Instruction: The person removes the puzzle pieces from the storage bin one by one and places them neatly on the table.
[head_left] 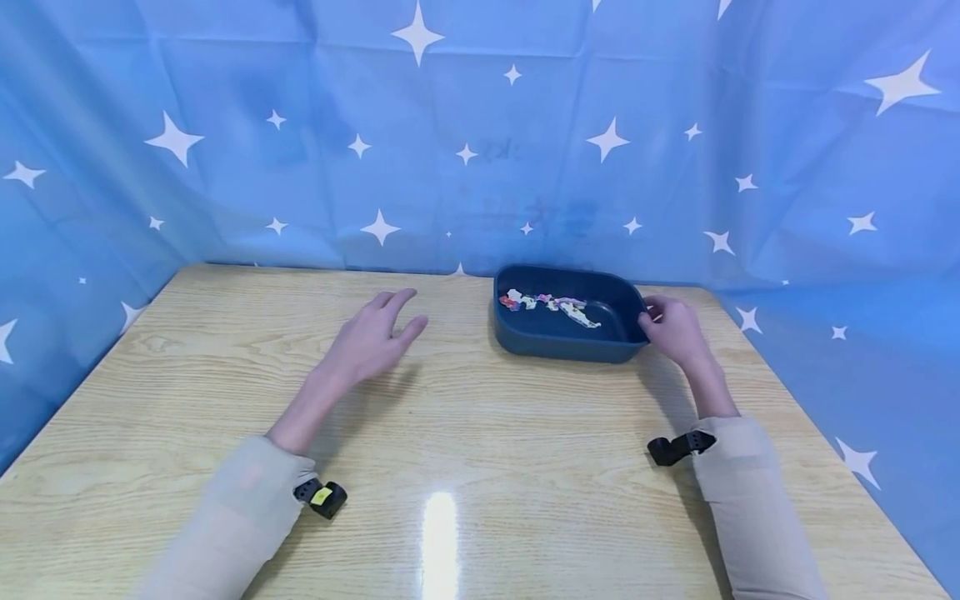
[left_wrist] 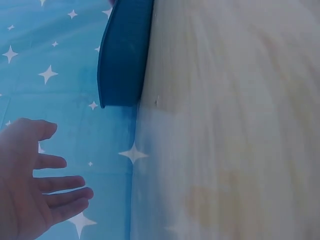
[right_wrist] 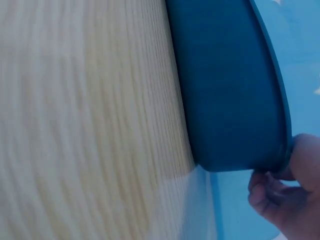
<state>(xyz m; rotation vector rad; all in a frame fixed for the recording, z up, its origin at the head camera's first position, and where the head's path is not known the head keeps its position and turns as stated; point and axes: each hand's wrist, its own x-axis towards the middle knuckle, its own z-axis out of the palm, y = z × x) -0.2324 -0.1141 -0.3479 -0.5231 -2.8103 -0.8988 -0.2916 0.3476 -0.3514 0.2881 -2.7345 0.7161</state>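
A dark blue rounded rectangular bin (head_left: 562, 348) stands at the back of the table, right of centre. Inside lie several small flat scraps (head_left: 577, 313), white with red, pink and purple. My right hand (head_left: 675, 329) pinches the bin's right rim between thumb and curled fingers; the right wrist view shows that hand (right_wrist: 295, 187) at the bin's end wall (right_wrist: 235, 100). Some way left of the bin, my left hand (head_left: 371, 337) hovers over the table with fingers spread and nothing in it. In the left wrist view its fingers (left_wrist: 62, 184) are straight, apart from the bin (left_wrist: 125, 55).
The light wood table (head_left: 480, 433) ends at the back against a blue curtain (head_left: 315, 183) with white stars, which also hangs along both sides. Black wrist cameras sit at the left cuff (head_left: 321, 497) and right cuff (head_left: 681, 447). A glare spot shines near the front.
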